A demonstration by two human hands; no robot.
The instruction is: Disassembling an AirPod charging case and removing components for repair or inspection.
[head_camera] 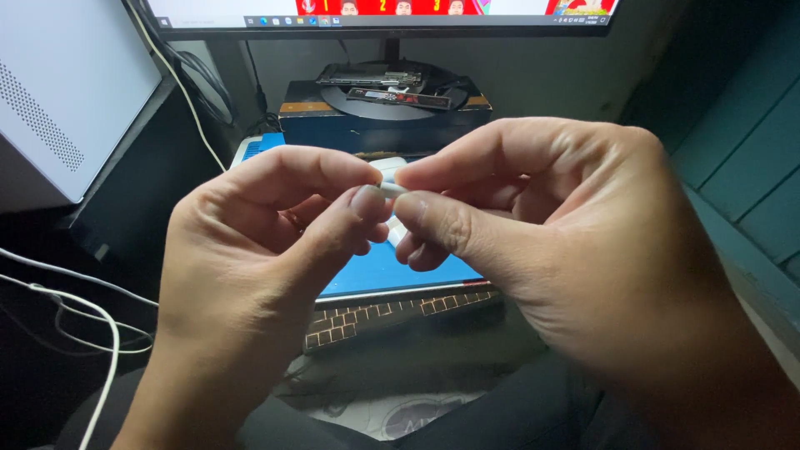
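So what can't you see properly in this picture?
Head view only:
- Small white thing: pinched between both hands; the left hand and right hand cover most of it, so its kind cannot be told.
- Keyboard: mostly hidden under a blue flat thing and the hands.
- Monitor: cut off by the top edge.
- White cable: runs off the left and bottom edges.
- Items on the dark box: too small to identify.

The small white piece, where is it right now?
In the head view, centre frame: the small white piece is pinched between the left hand and right hand, above the blue pad.
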